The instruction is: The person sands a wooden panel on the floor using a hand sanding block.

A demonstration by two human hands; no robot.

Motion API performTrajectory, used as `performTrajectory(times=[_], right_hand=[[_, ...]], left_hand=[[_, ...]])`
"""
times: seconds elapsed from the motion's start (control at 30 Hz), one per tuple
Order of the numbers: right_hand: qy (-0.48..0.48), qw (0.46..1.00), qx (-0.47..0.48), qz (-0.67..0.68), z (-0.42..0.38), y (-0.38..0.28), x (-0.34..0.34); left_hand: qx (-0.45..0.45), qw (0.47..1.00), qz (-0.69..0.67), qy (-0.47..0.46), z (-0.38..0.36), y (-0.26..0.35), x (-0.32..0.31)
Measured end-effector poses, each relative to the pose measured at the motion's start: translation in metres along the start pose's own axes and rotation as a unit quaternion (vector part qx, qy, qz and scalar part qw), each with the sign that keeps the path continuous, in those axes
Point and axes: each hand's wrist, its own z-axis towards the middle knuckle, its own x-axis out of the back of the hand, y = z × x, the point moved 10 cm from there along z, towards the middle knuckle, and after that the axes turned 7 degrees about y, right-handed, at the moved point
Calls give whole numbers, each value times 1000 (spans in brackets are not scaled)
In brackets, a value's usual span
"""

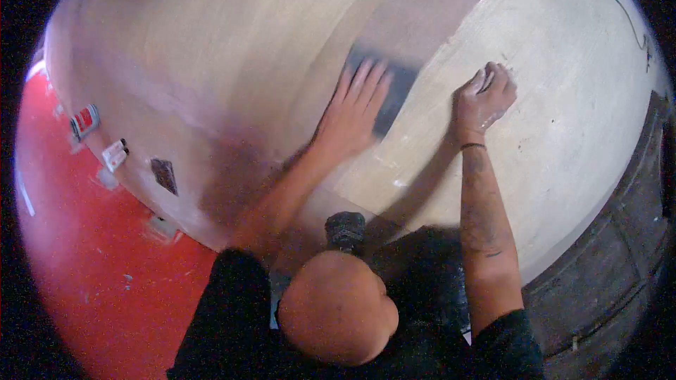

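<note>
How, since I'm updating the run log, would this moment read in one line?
left hand: flat on dark sheet | right hand: curled over pale surface

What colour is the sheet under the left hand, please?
The sheet is dark grey, best seen in the head view.

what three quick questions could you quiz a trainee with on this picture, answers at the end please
1. Multiple choice: what lies under the fingers of the left hand?
(a) a brush
(b) a dark sheet
(c) a bottle

2. True or false: the right hand has its fingers curled in, not spread flat.

3. Fill in the blank: the surface at the lower left of the picture is coloured ____.

Key:
1. (b), the dark sheet.
2. True; whether anything is held inside the curled fingers is hard to tell.
3. Red.
</note>
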Motion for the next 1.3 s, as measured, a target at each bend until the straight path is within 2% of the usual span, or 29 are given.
performTrajectory(times=[0.03,0.1,0.17,0.2,0.27,0.33,0.4,0.5,0.53,0.57,0.6,0.63,0.67,0.7,0.73,0.77,0.8,0.83,0.87,0.9,0.97,1.0,1.03,1.07,1.13,1.17,1.23,1.3], right_hand=[[2,1000,-2,-7,2,-2,1],[0,1000,-17,-11,3,-1,0],[-23,1000,-14,-6,2,0,-3],[-32,999,-22,-10,-2,1,0],[-43,999,-13,-29,4,-3,-3],[-36,999,-20,-29,5,1,-5],[-50,998,-35,-11,5,1,-5],[-46,998,-32,-8,2,3,-3],[-47,998,-42,1,3,3,-5],[-35,999,-24,-5,3,3,-5],[-37,999,-32,1,2,4,-6],[-38,999,-32,-10,5,4,-8],[-45,998,-36,-25,2,3,-7],[-37,998,-33,-28,3,1,-5],[-33,998,-42,-28,3,2,-6],[-34,998,-39,-26,3,1,-5],[-33,999,-32,-23,5,0,-3],[-25,999,-33,-23,6,1,0],[-35,998,-41,-25,4,4,-2],[-46,997,-48,-26,4,4,-5],[-38,998,-38,-23,6,3,-4],[-36,999,-28,-23,5,2,-4],[-15,1000,-16,-11,4,0,-2],[-26,1000,-10,-14,2,-1,-4],[-9,999,6,-35,5,-4,-2],[-9,999,17,-38,6,-6,-3],[-9,999,30,-39,6,-8,-4],[18,998,41,-51,2,-12,2]], left_hand=[[14,998,33,-56,-52,1,-16],[50,987,-21,-148,-171,4,-50],[111,974,-72,-184,-209,9,-45],[111,971,-73,-196,-196,15,-36],[133,978,37,-156,-123,-1,-32],[150,985,79,-43,-17,-18,-4],[122,988,79,48,70,-28,22],[100,991,65,53,93,-34,21],[117,988,95,-28,75,-35,9],[136,975,124,-121,25,-29,-5],[117,960,180,-179,-33,-21,-24],[141,956,150,-210,-92,-8,-34],[80,955,169,-231,-161,-5,-65],[9,969,223,-109,-206,9,-72],[-64,961,267,21,-227,24,-66],[-70,960,269,21,-219,25,-62],[27,990,139,-28,-199,16,-58],[75,992,79,-62,-161,12,-51],[127,988,23,-91,-123,8,-43],[135,984,39,-108,-65,2,-28],[70,997,28,-31,37,-1,-1],[5,998,54,32,80,-2,7],[-29,994,96,46,117,-2,15],[-66,988,100,98,148,-5,18],[-107,980,23,168,189,-9,29],[-95,979,25,179,202,-13,36],[-85,983,136,87,202,-20,21],[-74,981,124,127,151,-23,17]])
